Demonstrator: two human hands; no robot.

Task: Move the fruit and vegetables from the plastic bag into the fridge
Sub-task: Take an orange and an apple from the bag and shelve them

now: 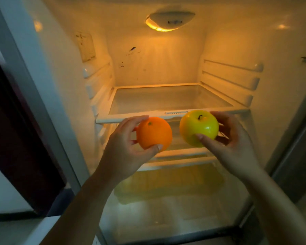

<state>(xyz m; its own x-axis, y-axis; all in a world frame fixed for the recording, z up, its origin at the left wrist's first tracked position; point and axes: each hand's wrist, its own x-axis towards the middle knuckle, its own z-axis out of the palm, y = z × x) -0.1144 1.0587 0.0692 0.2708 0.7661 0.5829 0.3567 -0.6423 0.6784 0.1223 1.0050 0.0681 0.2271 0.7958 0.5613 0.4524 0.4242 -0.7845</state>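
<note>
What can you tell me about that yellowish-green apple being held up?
The apple is round, glossy and yellow-green, with a short dark curved stem on top. It is held upright in the right hand: thumb on its lower front, fingers round its far side. It hangs in front of the glass shelf, beside the orange, not touching it.

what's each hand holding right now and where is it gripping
The left hand grips the orange by its sides, thumb low, fingers over the top. The right hand grips the green apple likewise.
</note>
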